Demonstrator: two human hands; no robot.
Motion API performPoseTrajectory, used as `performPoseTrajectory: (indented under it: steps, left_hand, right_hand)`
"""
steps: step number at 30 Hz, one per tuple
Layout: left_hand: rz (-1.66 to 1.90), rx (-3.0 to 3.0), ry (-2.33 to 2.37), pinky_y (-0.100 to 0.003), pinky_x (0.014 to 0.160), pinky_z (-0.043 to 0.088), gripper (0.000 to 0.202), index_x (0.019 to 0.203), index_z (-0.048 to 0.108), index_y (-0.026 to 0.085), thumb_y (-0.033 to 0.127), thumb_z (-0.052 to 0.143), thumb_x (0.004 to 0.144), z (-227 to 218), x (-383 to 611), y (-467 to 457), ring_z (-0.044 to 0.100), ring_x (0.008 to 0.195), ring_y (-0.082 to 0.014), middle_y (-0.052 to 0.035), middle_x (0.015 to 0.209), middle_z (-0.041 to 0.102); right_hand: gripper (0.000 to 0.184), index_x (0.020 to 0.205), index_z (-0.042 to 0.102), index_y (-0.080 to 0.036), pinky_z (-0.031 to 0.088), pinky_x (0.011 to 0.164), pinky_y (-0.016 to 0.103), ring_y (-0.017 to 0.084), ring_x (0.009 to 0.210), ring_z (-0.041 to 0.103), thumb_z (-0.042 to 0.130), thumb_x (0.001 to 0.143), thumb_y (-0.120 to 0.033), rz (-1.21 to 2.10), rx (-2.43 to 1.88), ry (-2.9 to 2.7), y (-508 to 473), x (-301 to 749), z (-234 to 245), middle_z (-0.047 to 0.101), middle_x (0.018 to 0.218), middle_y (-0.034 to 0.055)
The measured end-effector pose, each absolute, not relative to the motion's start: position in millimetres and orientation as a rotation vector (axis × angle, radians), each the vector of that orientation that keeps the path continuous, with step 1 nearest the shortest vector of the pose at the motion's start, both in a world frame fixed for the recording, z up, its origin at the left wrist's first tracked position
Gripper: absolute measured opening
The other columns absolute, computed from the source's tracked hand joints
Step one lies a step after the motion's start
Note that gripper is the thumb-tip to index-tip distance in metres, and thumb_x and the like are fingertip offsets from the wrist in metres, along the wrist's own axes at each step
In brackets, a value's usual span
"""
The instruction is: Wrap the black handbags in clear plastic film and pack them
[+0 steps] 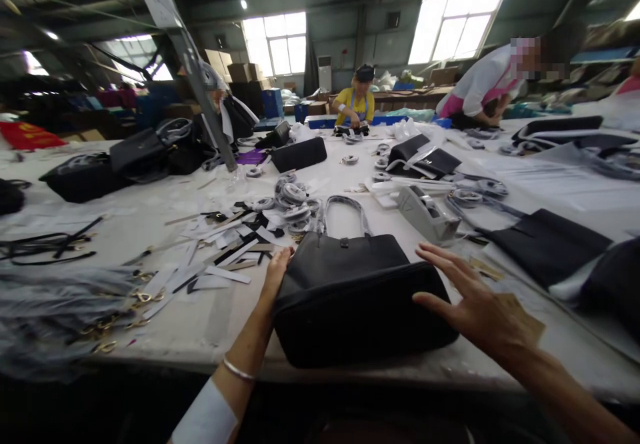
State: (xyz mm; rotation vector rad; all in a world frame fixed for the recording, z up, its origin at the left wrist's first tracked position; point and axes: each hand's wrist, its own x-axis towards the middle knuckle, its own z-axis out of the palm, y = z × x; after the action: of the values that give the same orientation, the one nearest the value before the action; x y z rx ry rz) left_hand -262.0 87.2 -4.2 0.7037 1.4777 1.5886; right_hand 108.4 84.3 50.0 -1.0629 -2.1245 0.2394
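A black handbag (350, 311) lies on its side at the table's front edge, its base facing me. Its handle (345, 204), wrapped in clear plastic, points away from me. My left hand (278, 272) rests along the bag's left side; its fingers reach past the edge and are partly hidden, with no grip to be seen. At the bag's right end is my right hand (467, 297), fingers spread and thumb apart, touching or just over the black surface. Nothing is held in it.
Loose strips (225, 251) of white, black and brown material litter the table left of the bag. Behind them are coiled plastic-wrapped straps (293, 197). A grey tape dispenser (427, 214) stands behind my right hand. Wrapped straps with gold clasps (75, 304) lie left. Co-workers (356, 101) work across the table.
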Motion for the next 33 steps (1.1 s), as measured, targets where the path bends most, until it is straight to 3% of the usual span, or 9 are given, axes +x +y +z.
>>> performPoseTrajectory:
  steps: [5,8,14,17,19,23,27,30,33]
  left_hand:
    - [1.526,0.575,1.419,-0.04,0.096,0.05,0.029,0.096,0.069,0.014,0.04,0.063,0.084,-12.2,-249.4,38.2,0.068,0.101,-0.0258,-0.0103,0.102,0.074]
    - [1.406,0.472,1.197,-0.041,0.094,0.052,0.042,0.103,0.069,0.015,0.052,0.055,0.087,-12.4,-239.9,17.2,0.069,0.101,-0.0267,-0.0116,0.106,0.073]
    - [1.516,0.544,1.157,-0.032,0.073,0.056,0.046,0.097,0.064,0.016,0.055,0.07,0.074,-0.6,-232.1,33.1,0.068,0.078,-0.0207,-0.0054,0.087,0.072]
    - [1.63,0.614,1.288,-0.02,0.053,0.046,0.047,0.083,0.057,0.016,0.053,0.08,0.065,1.8,-233.0,44.9,0.056,0.055,-0.0105,0.004,0.066,0.06]
    - [1.694,0.695,1.386,-0.018,0.049,0.041,0.046,0.079,0.054,0.017,0.056,0.076,0.069,-0.7,-234.8,39.7,0.05,0.051,-0.0084,0.0059,0.062,0.055]
    - [1.845,1.097,1.492,-0.028,0.072,0.054,0.044,0.091,0.062,0.017,0.059,0.051,0.089,-14.5,-238.0,-4.3,0.065,0.084,-0.0198,-0.0064,0.092,0.065]
    - [1.728,1.68,1.63,-0.043,0.101,0.047,0.062,0.132,0.052,0.018,0.063,0.046,0.09,-27.6,-234.8,-47.2,0.053,0.124,-0.0309,-0.0165,0.133,0.056]
    - [1.644,1.956,1.716,-0.044,0.107,0.043,0.061,0.145,0.037,0.021,0.051,0.05,0.093,-31.0,-230.5,-51.6,0.048,0.131,-0.0297,-0.0159,0.142,0.05]
    - [1.63,2.009,1.742,-0.039,0.106,0.046,0.055,0.145,0.037,0.022,0.036,0.054,0.095,-29.8,-229.0,-41.6,0.053,0.127,-0.0258,-0.0135,0.139,0.054]
  right_hand:
    - [0.065,0.138,0.048,-0.029,0.033,0.112,0.053,0.03,0.13,0.047,0.073,0.08,-0.042,0.137,-0.662,-2.574,80.3,55.1,68.0,0.054,0.139,0.0081]
    - [0.073,0.14,0.047,-0.029,0.042,0.103,0.051,0.03,0.12,0.054,0.079,0.074,-0.04,0.176,-0.645,-2.668,84.6,34.0,65.0,0.057,0.134,0.0095]
    - [0.074,0.135,0.05,-0.025,0.048,0.087,0.042,0.026,0.099,0.061,0.083,0.07,-0.039,0.239,-0.6,-2.759,78.7,20.4,74.7,0.065,0.117,0.0083]
    - [0.067,0.129,0.053,-0.021,0.048,0.084,0.041,0.026,0.096,0.061,0.083,0.071,-0.033,0.158,-0.641,-2.725,64.7,19.5,74.8,0.066,0.115,0.0087]
    - [0.061,0.127,0.054,-0.021,0.048,0.084,0.04,0.026,0.095,0.062,0.081,0.072,-0.028,0.126,-0.706,-2.668,57.2,20.6,71.0,0.067,0.113,0.0085]
    - [0.058,0.13,0.053,-0.025,0.047,0.085,0.04,0.026,0.096,0.061,0.076,0.077,-0.029,0.134,-0.794,-2.586,55.2,24.9,62.2,0.067,0.113,0.0078]
    - [0.059,0.134,0.053,-0.029,0.047,0.085,0.04,0.025,0.098,0.061,0.074,0.079,-0.034,0.156,-0.766,-2.577,62.1,26.7,60.0,0.066,0.116,0.007]
    - [0.06,0.135,0.052,-0.031,0.046,0.087,0.039,0.025,0.101,0.06,0.074,0.08,-0.037,0.126,-0.713,-2.589,64.9,26.1,60.5,0.065,0.121,0.0061]
    - [0.06,0.135,0.053,-0.028,0.045,0.088,0.039,0.025,0.104,0.059,0.075,0.08,-0.04,0.038,-0.667,-2.575,65.4,27.8,57.8,0.064,0.125,0.0065]
